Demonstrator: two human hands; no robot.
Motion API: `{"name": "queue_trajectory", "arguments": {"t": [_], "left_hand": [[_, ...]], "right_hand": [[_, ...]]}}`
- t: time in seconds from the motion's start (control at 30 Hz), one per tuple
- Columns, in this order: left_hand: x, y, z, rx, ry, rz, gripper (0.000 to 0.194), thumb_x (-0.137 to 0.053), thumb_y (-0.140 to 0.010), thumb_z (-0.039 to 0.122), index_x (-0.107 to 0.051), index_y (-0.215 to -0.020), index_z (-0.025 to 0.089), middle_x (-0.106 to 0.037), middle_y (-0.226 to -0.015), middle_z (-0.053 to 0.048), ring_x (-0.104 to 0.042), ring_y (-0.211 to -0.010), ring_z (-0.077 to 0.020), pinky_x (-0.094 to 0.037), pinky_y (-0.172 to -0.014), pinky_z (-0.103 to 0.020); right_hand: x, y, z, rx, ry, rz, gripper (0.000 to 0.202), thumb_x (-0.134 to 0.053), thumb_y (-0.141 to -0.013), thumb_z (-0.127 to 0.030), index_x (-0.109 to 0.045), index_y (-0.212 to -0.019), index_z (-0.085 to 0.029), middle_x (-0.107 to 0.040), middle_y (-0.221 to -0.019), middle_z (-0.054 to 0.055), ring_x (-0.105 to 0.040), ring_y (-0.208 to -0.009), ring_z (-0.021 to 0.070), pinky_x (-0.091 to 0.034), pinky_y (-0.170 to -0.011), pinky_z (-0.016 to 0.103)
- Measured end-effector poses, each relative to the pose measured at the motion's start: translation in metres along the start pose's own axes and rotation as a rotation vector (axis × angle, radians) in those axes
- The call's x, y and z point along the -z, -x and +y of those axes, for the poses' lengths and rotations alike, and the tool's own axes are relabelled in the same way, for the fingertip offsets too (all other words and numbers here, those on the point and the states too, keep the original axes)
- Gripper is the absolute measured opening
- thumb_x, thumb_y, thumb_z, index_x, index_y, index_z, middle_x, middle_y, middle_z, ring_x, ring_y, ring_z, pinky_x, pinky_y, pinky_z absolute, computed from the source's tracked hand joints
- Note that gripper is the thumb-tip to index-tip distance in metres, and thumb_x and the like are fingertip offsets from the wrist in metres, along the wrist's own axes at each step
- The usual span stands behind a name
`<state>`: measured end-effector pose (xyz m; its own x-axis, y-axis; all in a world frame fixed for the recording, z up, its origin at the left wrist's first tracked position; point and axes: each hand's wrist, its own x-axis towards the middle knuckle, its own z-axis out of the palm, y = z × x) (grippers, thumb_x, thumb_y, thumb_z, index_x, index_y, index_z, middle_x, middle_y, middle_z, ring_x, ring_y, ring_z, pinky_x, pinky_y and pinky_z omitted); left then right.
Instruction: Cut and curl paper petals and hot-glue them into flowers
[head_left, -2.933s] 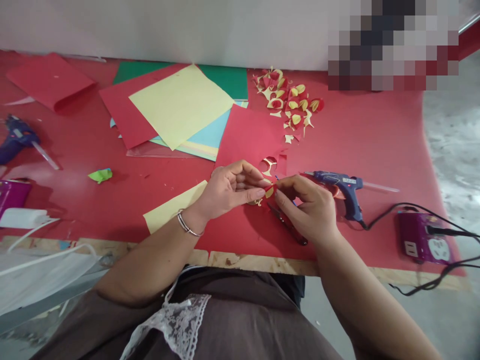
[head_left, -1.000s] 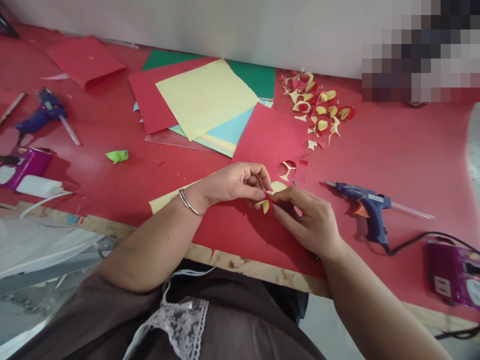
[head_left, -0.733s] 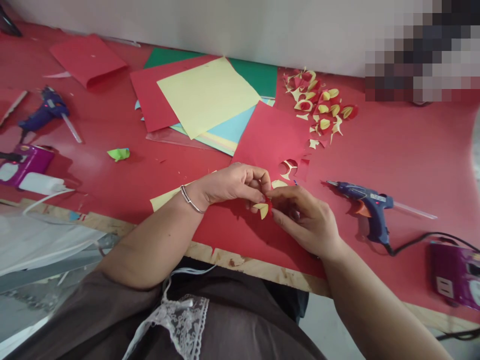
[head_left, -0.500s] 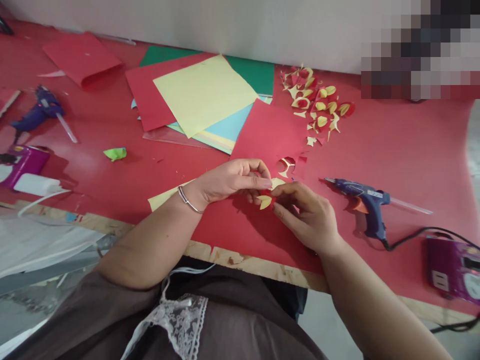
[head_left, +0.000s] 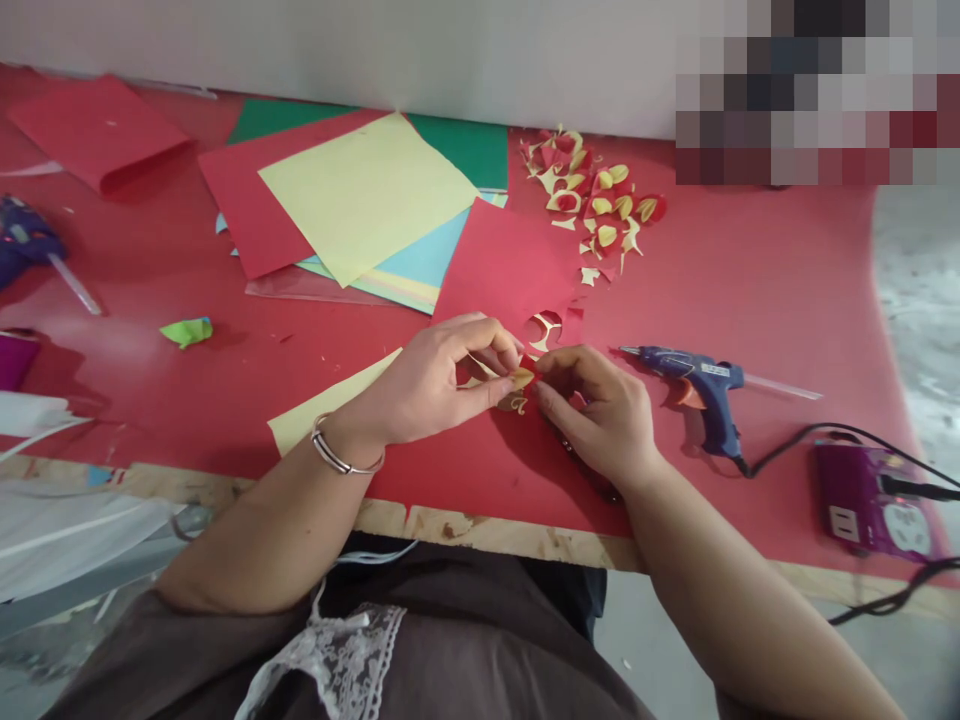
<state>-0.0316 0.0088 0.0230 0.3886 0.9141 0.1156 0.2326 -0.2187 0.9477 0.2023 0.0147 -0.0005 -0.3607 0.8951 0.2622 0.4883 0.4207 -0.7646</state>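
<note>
Between my two hands is a small yellow paper petal (head_left: pixel 523 379) with a red paper piece (head_left: pixel 531 366) beside it. My left hand (head_left: pixel 457 375) pinches the yellow petal between thumb and fingertips. The red piece is pinched by my right hand (head_left: pixel 600 405), its fingers closed. Just beyond my hands, a cut yellow scrap (head_left: pixel 545 328) lies near the lower edge of a red sheet (head_left: pixel 502 262). A dark tool lies partly hidden under my right hand.
A blue glue gun (head_left: pixel 701 380) lies to the right, its cable running to a purple power strip (head_left: pixel 874 500). Petals and scraps (head_left: pixel 604 205) form a pile at the back. Coloured sheets (head_left: pixel 367 195) are stacked back left, and a green paper piece (head_left: pixel 187 332) lies left.
The view has shifted to the right. My left thumb and fingers have come round onto the yellow petal, which now points towards the red piece. The dark tool beneath my right hand has come into view.
</note>
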Motion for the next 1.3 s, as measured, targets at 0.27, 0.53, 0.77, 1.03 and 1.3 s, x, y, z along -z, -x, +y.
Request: {"name": "queue_trajectory", "arguments": {"t": [0.27,0.53,0.77,1.03,1.3], "left_hand": [[-0.001,0.0,0.002,-0.031,-0.095,-0.002,0.01,-0.072,-0.097,0.02,-0.071,-0.107,0.019,-0.074,-0.116,-0.009,-0.077,-0.097,-0.0169,-0.066,-0.091,-0.03],[-0.001,-0.001,0.005,0.008,-0.13,-0.004,0.01,-0.074,-0.096,0.02,-0.069,-0.104,0.019,-0.077,-0.103,-0.006,-0.077,-0.092,-0.0162,-0.065,-0.085,-0.027],[-0.004,-0.001,0.002,0.062,-0.061,0.0,0.012,-0.076,-0.095,0.023,-0.068,-0.102,0.019,-0.079,-0.1,-0.006,-0.079,-0.091,-0.0169,-0.064,-0.078,-0.025],[-0.004,-0.002,-0.001,0.051,-0.098,0.003,0.005,-0.069,-0.097,0.021,-0.067,-0.1,0.019,-0.08,-0.094,-0.005,-0.079,-0.085,-0.0167,-0.062,-0.076,-0.025],[-0.017,-0.005,-0.005,-0.027,-0.292,0.096,0.012,-0.065,-0.087,0.009,-0.065,-0.086,0.02,-0.076,-0.077,0.0,-0.071,-0.07,-0.0146,-0.057,-0.073,-0.027]], "right_hand": [[0.0,0.001,0.001,-0.017,0.007,-0.006,0.007,-0.068,-0.093,-0.027,-0.07,-0.099,-0.024,-0.075,-0.082,0.0,-0.065,-0.064,0.0135,-0.051,-0.058,0.025],[0.001,0.001,0.001,-0.007,0.016,-0.005,0.006,-0.069,-0.094,-0.026,-0.069,-0.1,-0.024,-0.076,-0.084,0.0,-0.066,-0.065,0.0136,-0.054,-0.064,0.027],[0.001,0.002,0.001,0.0,0.015,-0.024,0.008,-0.068,-0.093,-0.025,-0.07,-0.101,-0.024,-0.077,-0.084,0.0,-0.068,-0.067,0.0146,-0.054,-0.064,0.028],[0.001,0.002,0.001,0.017,0.023,-0.032,0.006,-0.068,-0.094,-0.024,-0.069,-0.1,-0.024,-0.076,-0.083,-0.001,-0.067,-0.066,0.0137,-0.05,-0.059,0.025],[-0.002,0.0,0.002,0.048,0.055,-0.035,0.005,-0.068,-0.094,-0.021,-0.07,-0.099,-0.022,-0.075,-0.083,0.0,-0.066,-0.067,0.0135,-0.051,-0.063,0.026]]}}
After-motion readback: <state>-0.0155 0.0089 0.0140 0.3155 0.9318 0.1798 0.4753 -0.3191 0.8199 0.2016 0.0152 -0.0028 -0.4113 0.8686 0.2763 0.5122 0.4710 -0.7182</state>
